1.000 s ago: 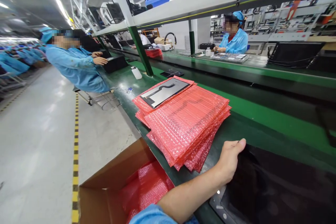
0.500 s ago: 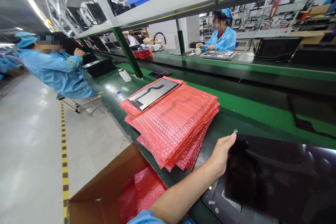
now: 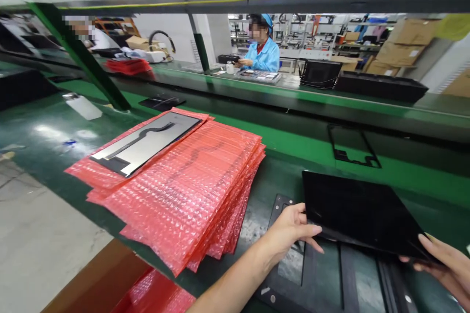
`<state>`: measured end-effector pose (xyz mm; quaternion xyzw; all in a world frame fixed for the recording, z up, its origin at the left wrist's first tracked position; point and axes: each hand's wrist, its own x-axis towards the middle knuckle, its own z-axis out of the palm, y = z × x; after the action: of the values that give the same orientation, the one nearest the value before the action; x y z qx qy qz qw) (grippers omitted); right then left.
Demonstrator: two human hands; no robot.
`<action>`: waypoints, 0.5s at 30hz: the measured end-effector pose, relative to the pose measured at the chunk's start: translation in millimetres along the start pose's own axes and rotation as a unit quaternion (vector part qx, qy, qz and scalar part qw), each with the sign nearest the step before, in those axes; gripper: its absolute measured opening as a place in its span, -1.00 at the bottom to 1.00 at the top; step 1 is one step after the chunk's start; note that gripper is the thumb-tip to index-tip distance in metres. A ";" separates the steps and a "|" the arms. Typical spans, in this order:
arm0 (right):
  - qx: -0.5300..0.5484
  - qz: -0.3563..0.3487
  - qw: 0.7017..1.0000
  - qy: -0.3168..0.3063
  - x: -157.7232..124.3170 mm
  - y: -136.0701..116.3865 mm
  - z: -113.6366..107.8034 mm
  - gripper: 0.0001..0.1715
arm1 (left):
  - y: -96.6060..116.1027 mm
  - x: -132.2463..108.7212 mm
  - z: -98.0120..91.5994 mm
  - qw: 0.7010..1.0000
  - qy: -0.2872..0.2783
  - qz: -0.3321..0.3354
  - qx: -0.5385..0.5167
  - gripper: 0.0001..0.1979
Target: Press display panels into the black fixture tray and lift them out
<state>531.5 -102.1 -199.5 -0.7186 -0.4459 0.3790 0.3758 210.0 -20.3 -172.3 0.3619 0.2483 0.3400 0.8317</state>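
The left hand holds the near left corner of a black panel; its thumb lies on top of the panel edge and the fingers are curled under it, so the grip is pinching the panel. The right hand holds the near right corner of the same panel; the fingers are seen under the edge and the grip is also closed on the panel, though part of this hand is cut by the picture border. The panel is flat and slightly raised above a dark metal fixture, which lies on the green table close to its near edge, toward the right side.

Just left of the left hand there is a stack of red bubble-wrap bags; the stack reaches to the near edge of the table. On top of the stack, at its far left part, lies a grey sheet with a black cable line. Below the near edge, a cardboard box stands on the floor with more red wrap inside.

Farther on the table, behind the panel, lies a thin black frame; a white bottle lies toward the far left. Across the line, a person in a blue coat sits at another table.
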 end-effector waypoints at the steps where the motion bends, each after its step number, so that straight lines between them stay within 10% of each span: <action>1: 0.044 0.035 0.998 -0.019 3.5 -9.9 -1.1 -0.63 | 0.8 -0.7 -0.2 1.000 0.006 0.008 -0.002 -0.46; 8: 0.199 0.012 0.980 -0.010 53.8 -138.8 30.2 -0.65 | 36.4 -8.2 -9.0 0.979 0.127 0.147 -0.057 -0.48; 15: 0.262 -0.041 0.964 -0.032 143.1 -237.8 151.7 -0.74 | 53.9 -9.4 -21.0 0.952 0.185 0.227 -0.090 -0.24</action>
<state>358.5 137.1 -86.0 -0.5635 -0.3715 0.4896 0.5520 169.3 9.2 -142.0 0.2634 0.2772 0.6016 0.7013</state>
